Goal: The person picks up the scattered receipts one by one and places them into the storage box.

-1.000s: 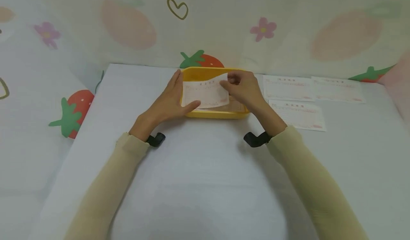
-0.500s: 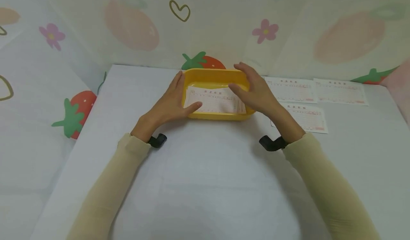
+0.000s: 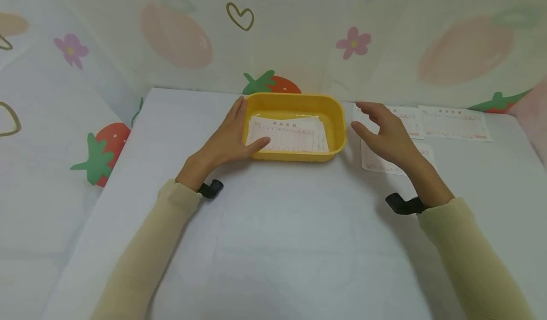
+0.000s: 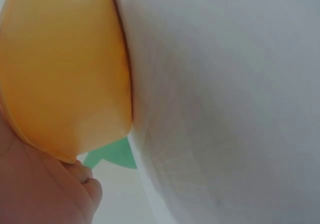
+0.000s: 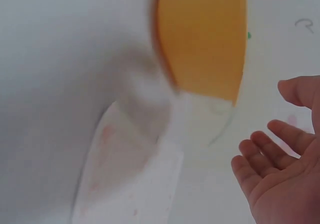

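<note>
In the head view a yellow plastic tray (image 3: pixel 299 156) stands at the back of the table, with several printed paper slips (image 3: pixel 284 136) stacked inside. My left hand (image 3: pixel 222 137) rests against its left end, fingers straight along the outer wall and thumb stretched over the front rim. The left wrist view shows this hand beside the tray's wall (image 4: pixel 70 69). To the right of the tray hovers my right hand (image 3: pixel 389 135), fingers spread and holding nothing. Under it lies a slip (image 3: pixel 380 163), partly hidden by the hand.
Two more slips lie behind and to the right: one slip (image 3: pixel 410 120) partly behind my right hand and another slip (image 3: pixel 455 124) farther right. A strawberry-printed cloth (image 3: pixel 299 49) hangs along the table's back edge.
My right hand has let go of a slip, which now lies on the others in the tray, and has moved right over the loose slips. My left hand has stayed at the tray.
</note>
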`<state>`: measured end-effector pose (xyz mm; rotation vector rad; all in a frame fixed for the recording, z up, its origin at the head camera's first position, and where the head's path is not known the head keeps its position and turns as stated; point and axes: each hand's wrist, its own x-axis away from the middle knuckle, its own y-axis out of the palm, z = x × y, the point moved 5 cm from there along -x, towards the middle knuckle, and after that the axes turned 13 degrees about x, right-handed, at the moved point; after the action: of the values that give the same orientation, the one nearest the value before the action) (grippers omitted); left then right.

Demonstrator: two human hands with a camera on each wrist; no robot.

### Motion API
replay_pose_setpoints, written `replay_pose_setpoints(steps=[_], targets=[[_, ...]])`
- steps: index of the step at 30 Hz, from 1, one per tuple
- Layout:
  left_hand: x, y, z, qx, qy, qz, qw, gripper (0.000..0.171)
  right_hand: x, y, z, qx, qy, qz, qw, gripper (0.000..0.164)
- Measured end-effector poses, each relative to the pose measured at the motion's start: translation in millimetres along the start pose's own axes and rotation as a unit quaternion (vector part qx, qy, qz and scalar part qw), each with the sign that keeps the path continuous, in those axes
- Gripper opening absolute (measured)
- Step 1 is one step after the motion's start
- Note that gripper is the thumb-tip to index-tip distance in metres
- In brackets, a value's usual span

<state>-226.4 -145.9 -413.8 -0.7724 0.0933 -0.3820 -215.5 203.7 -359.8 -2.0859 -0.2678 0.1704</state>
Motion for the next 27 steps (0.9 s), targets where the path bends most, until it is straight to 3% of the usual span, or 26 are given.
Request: replay_pose_setpoints(steps=[14, 27], targets=[[3.9, -1.1, 1.9, -0.008, 0.005, 0.005, 0.9999, 0.120, 45.6, -14.4, 62.0, 0.013, 0.046, 0.000, 0.999, 0.063], [4.0, -1.7, -0.7, -0.014, 0.004, 0.004, 0.9999, 0.119, 64.5, -23.5, 103.8, 0.064, 0.100, -0.011, 0.993, 0.065]])
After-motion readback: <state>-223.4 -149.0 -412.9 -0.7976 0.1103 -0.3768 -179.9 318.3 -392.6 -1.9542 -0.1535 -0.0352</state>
